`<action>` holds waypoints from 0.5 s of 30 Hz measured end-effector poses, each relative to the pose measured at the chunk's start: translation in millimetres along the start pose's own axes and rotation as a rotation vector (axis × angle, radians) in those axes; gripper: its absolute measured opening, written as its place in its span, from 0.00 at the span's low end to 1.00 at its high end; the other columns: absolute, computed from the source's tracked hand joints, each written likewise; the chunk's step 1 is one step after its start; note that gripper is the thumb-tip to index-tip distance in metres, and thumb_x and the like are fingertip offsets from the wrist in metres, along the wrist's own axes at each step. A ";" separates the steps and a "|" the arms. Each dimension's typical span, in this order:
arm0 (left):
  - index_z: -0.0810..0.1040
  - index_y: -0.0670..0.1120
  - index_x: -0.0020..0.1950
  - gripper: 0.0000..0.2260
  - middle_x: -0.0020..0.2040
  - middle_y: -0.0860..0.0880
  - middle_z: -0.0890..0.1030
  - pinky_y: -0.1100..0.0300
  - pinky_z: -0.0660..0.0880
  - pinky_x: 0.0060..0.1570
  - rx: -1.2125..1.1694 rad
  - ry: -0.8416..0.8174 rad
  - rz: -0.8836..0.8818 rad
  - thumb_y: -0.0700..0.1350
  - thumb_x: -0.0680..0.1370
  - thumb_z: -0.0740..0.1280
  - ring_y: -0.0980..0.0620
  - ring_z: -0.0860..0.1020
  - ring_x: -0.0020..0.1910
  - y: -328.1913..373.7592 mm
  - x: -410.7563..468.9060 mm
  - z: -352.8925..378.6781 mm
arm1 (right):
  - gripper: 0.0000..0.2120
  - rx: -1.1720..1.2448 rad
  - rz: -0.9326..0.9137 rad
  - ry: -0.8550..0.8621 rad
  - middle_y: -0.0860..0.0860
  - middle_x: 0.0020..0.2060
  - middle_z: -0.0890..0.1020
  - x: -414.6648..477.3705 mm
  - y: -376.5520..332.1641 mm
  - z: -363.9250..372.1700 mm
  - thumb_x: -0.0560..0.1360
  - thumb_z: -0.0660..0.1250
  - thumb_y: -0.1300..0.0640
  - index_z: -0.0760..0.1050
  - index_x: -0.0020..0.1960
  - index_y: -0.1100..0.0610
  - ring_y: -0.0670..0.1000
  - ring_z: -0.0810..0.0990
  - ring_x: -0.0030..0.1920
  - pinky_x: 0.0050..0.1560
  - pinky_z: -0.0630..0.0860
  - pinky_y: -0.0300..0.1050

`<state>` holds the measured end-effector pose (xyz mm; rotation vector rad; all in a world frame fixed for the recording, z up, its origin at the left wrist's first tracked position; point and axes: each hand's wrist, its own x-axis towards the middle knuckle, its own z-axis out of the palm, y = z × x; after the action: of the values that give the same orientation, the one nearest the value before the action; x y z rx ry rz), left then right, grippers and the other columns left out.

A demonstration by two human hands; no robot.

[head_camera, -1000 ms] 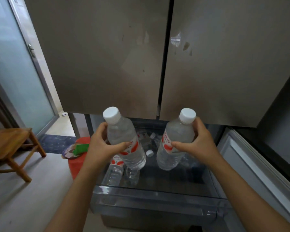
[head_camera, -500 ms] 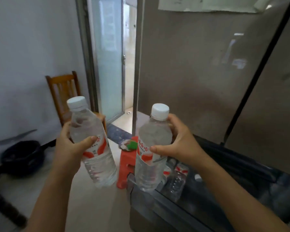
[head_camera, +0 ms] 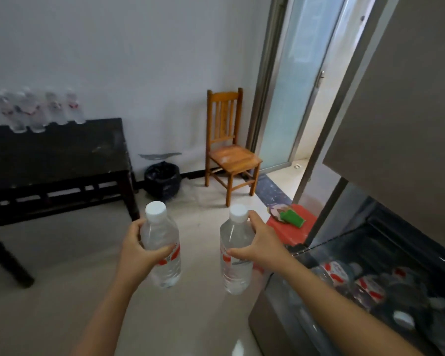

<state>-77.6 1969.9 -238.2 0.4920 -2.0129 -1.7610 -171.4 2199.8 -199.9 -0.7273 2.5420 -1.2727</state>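
Observation:
My left hand [head_camera: 136,249] grips a clear water bottle [head_camera: 162,263] with a white cap and a red label, held upright over the floor. My right hand [head_camera: 258,244] grips a second bottle of the same kind [head_camera: 235,265], also upright, to the right of the first. Both bottles are in front of me at about waist height. At the lower right an open fridge drawer [head_camera: 275,299] holds several more of these bottles [head_camera: 344,276] lying down.
A dark wooden table [head_camera: 59,152] stands at the left with several water bottles [head_camera: 39,111] at its back edge. Beyond are a black bin [head_camera: 162,179], a wooden chair [head_camera: 229,152], a red stool [head_camera: 290,229] and a glass door [head_camera: 290,93]. The fridge doors [head_camera: 401,104] rise at the right.
The view has swung left, away from the fridge toward the table and chair. Both hands carried their bottles out of the drawer area and now hold them over the floor.

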 end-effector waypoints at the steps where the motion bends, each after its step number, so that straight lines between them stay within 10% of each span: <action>1: 0.70 0.55 0.51 0.32 0.49 0.51 0.77 0.52 0.77 0.42 0.007 0.035 -0.008 0.51 0.49 0.75 0.49 0.78 0.48 -3.1 -7.3 -3.4 | 0.30 -0.005 -0.009 -0.011 0.48 0.50 0.77 -1.8 0.0 3.2 0.62 0.77 0.53 0.63 0.56 0.45 0.49 0.77 0.51 0.52 0.77 0.48; 15: 0.71 0.56 0.51 0.30 0.49 0.53 0.78 0.66 0.74 0.37 0.102 0.407 -0.169 0.49 0.52 0.77 0.54 0.78 0.48 -21.4 -143.2 -85.4 | 0.30 0.029 -0.203 -0.368 0.42 0.46 0.76 -17.9 -28.3 86.3 0.62 0.77 0.56 0.64 0.57 0.46 0.47 0.77 0.49 0.51 0.78 0.45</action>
<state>88.9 1969.7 -261.3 0.9919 -1.8162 -1.5012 -112.8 2134.9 -230.3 -1.1216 2.1940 -1.1060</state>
